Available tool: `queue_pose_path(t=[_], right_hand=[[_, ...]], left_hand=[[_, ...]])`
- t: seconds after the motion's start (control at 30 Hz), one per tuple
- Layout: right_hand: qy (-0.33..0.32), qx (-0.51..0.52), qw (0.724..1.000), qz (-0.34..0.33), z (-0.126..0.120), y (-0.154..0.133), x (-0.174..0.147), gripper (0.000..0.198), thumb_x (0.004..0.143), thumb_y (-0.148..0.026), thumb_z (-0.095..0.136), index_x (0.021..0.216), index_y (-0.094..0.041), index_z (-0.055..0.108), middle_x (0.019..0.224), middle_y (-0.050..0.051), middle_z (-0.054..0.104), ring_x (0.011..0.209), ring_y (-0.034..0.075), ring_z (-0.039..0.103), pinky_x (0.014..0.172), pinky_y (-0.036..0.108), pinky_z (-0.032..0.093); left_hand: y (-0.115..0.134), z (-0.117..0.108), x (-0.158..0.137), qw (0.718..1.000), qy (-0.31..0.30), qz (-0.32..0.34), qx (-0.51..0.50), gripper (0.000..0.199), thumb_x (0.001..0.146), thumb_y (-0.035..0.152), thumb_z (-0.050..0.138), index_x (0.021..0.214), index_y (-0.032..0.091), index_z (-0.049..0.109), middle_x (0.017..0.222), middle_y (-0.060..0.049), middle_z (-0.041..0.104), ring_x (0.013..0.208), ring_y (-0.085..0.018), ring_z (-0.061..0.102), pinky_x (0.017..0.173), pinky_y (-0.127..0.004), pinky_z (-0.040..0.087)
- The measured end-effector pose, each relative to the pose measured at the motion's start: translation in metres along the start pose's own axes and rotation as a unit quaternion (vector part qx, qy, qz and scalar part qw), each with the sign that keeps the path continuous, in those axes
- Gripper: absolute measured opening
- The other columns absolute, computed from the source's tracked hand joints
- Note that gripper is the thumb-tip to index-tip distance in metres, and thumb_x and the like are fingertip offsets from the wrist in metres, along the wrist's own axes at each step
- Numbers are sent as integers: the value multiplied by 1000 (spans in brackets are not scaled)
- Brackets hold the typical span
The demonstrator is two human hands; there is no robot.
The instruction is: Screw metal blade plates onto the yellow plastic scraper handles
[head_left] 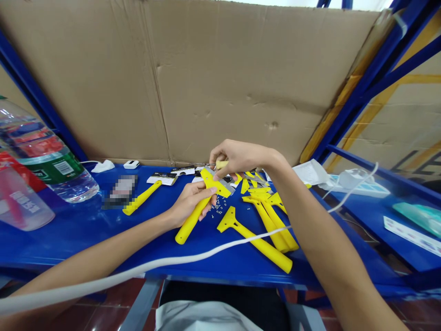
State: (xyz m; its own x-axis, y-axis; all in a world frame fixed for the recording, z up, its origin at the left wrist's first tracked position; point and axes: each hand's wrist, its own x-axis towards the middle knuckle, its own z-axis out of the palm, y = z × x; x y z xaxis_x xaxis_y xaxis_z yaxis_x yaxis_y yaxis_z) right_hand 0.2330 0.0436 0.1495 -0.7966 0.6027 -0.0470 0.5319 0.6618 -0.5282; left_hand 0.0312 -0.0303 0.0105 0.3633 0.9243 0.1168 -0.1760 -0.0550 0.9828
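My left hand [189, 202] is closed around a yellow scraper [196, 218], its handle slanting toward the table's front edge. A grey metal blade [225, 187] lies along the scraper's head. Over that head, my right hand [234, 158] is closed on a small tool with a pale yellow handle [222, 164]. A thin shaft seems to stick out leftward from it; its tip is hard to make out. My right fingertips reach down to the scraper head. Several tiny screws [218, 207] lie scattered just below the hands. Another yellow scraper handle [258, 241] rests nearby, without a visible blade.
More yellow scraper handles [272, 220] and small yellow pieces [255, 181] are heaped at right. A single yellow handle [143, 197] lies left. Black-and-white cards [163, 178], a water bottle [62, 161] and a plastic cup [24, 202] stand around. A white cable [172, 261] crosses in front.
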Motion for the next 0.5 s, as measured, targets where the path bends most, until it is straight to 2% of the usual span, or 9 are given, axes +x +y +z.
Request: queue_pose_path(t=[0.13, 0.5], right_hand=[[-5, 10, 1000, -12, -1, -1, -2, 18, 90, -29, 85, 99, -18, 74, 62, -2, 71, 52, 14, 67, 47, 22, 41], [-11, 39, 997, -58, -4, 2, -2, 23, 95, -37, 85, 99, -17, 76, 64, -4, 67, 50, 9, 61, 48, 20, 38]], left_hand=[[0, 0, -1, 1000, -5, 5, -7, 36, 94, 46, 83, 87, 16, 65, 75, -3, 72, 43, -9, 56, 36, -21, 46], [3, 0, -2, 999, 1, 35, -30, 36, 93, 46, 84, 94, 16, 65, 77, -2, 73, 43, -9, 57, 34, -20, 46]])
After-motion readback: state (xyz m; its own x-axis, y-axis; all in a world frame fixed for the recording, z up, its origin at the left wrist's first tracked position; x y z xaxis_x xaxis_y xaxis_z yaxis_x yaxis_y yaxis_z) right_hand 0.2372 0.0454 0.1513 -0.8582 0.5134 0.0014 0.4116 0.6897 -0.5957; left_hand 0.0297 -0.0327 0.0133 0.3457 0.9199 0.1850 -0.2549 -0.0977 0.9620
